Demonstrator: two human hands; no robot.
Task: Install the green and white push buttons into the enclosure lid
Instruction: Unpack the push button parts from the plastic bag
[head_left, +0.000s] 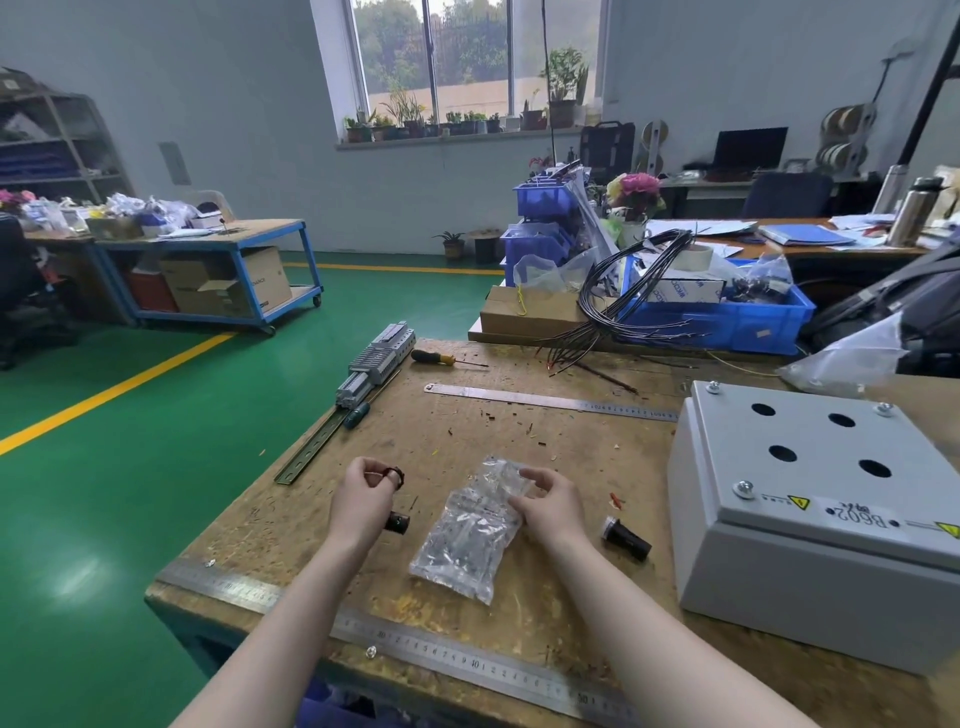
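The grey enclosure (810, 525) stands on the wooden bench at the right, its lid (826, 452) showing several empty round holes. My left hand (363, 499) pinches a small black ring nut (394, 475) between its fingertips. Just below that hand lies a black push-button body (397, 521). My right hand (550, 506) rests on a clear plastic bag (467, 530) in the middle of the bench, fingers curled on its upper end. A second push button (626, 536) with a pale head lies on its side between that hand and the enclosure.
A long steel ruler (467, 657) lies along the near bench edge, another ruler (550, 400) farther back. A DIN rail with terminal blocks (363, 379) runs along the left edge, with two screwdrivers (441, 358) nearby. Black wires (623, 306) and blue bins (727, 317) crowd the back.
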